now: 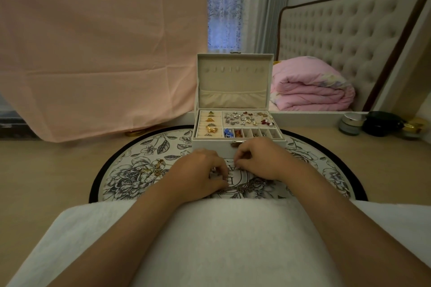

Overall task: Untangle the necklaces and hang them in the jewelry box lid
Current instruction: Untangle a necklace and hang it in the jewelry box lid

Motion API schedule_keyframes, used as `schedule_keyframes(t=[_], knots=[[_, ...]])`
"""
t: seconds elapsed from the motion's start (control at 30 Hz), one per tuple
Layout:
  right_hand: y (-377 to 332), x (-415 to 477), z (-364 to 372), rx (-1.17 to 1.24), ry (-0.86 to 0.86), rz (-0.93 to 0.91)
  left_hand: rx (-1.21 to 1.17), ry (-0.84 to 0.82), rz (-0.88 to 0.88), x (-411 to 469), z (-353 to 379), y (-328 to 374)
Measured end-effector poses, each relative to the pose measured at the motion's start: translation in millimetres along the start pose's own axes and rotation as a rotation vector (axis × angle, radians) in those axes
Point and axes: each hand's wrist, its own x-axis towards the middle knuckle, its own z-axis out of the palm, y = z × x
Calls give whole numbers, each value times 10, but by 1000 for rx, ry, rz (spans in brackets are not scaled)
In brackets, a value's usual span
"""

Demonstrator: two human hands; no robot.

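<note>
Jewelry box [210,145] at the far side of a round floral mat [140,154] on the counter [46,170]. Lid [234,81] upright, its inside facing the near side, with a row of hooks [235,69] running left to right near its top. Small jars [352,123] on the counter far right, a folded pink blanket [310,91] on the bed behind, a big pink sheet [93,53] hanging far left. White towel [221,228] over the near edge, covering the near part of the mat, both forearms lying across it.

Necklaces [247,186] in a dark tangle mid-mat, just near of the box, stretched mostly left to right. Separate gold piece [154,170] off to the left, apart from the tangle.

Left hand [200,170] and right hand [261,158] knuckles-up over the tangle, hiding part of it, the right one also overlapping the box's front wall. Fingers of both curled in, tips pinched narrow on fine chain. Can't make out single strands.
</note>
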Motion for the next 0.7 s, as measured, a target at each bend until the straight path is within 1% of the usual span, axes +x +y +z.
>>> schedule_keyframes(t=[0.1,0.2,0.33,0.4,0.43,0.5,0.57,0.63,0.7], knots=[[-10,-3,6,104,39,35,-23,-46,39,19,12,32],[-8,-6,14,206,67,92,-1,-78,12,-13,-40,-16],[-40,-9,15,483,48,126,-29,-139,-81,-132,-195,-145],[-74,-4,15,620,41,135,-52,-114,-143,-166,-220,-161],[-90,0,16,667,36,133,-55,-76,-168,-163,-211,-143],[-119,-1,23,688,33,116,-38,29,-190,-122,-164,-59],[-142,-7,35,652,35,90,-47,100,-203,-56,-96,24],[-135,-11,34,607,22,72,-41,100,-207,2,-38,54],[-98,-18,0,557,-31,59,-26,53,-186,17,-4,14]])
